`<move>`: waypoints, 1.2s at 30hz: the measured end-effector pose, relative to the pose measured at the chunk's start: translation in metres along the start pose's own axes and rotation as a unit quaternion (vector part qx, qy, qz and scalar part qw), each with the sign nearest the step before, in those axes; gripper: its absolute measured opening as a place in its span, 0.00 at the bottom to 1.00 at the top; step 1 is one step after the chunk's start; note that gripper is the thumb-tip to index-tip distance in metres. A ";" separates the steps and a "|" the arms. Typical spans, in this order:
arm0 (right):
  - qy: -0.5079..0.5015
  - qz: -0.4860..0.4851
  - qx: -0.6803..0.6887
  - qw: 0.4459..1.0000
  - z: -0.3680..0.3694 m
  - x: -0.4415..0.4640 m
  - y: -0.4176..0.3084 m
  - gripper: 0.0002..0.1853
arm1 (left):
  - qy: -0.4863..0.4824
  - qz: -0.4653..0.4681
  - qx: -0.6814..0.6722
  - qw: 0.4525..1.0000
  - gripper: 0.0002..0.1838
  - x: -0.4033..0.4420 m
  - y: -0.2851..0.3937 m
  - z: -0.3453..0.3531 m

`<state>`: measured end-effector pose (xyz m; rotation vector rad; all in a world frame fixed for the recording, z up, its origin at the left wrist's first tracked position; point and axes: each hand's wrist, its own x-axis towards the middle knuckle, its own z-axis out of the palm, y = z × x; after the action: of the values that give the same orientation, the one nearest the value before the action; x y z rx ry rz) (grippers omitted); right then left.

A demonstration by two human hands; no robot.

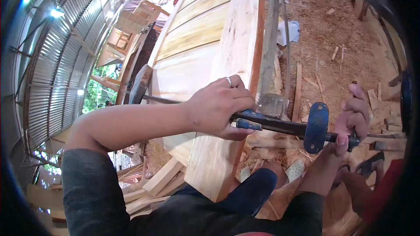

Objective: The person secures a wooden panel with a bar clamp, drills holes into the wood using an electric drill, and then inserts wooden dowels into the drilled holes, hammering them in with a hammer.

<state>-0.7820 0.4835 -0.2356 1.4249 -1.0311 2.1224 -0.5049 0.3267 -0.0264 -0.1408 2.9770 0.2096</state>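
Note:
A long bar clamp (284, 125) lies across a wooden panel (192, 35) made of planks in a frame. My left hand (225, 107), with a ring on one finger, wraps round the clamp's bar above the panel's near edge rail. At the far left, the clamp's jaw end (141, 84) stands at the panel's other edge. My right hand (350, 120) closes round the screw end of the clamp, just beyond its blue jaw plate (317, 127). That plate sits apart from the panel's edge.
Loose timber offcuts (164, 177) lie below the panel at the left. Sawdust and wood scraps cover the ground (323, 48). Another person's red sleeve (391, 188) and feet show at the right. A long beam (269, 39) runs beside the panel.

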 end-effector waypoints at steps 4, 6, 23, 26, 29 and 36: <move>-0.057 0.009 -0.029 0.998 0.006 0.019 -0.020 0.32 | -0.004 -0.010 -0.008 1.000 0.20 0.003 0.002 0.000; -0.037 0.046 -0.041 0.997 0.013 0.019 -0.028 0.40 | -0.002 -0.014 -0.010 1.000 0.19 0.003 0.003 0.000; -0.186 -0.088 -0.101 0.973 -0.046 -0.011 0.001 0.23 | -0.019 -0.009 -0.023 1.000 0.21 0.012 0.000 -0.002; -0.160 -0.112 -0.066 0.979 -0.030 0.011 0.002 0.20 | -0.025 -0.013 -0.023 0.999 0.21 0.013 0.002 -0.004; -0.147 -0.103 -0.039 0.983 -0.016 0.021 0.003 0.18 | -0.016 -0.013 -0.022 1.000 0.19 0.015 0.005 -0.004; -0.191 -0.113 -0.019 0.975 -0.018 0.034 0.002 0.17 | -0.001 0.007 -0.030 1.000 0.18 0.014 0.003 0.004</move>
<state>-0.8083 0.4924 -0.2097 1.8812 -0.9764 1.6986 -0.5184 0.3292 -0.0324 -0.1279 2.9715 0.3021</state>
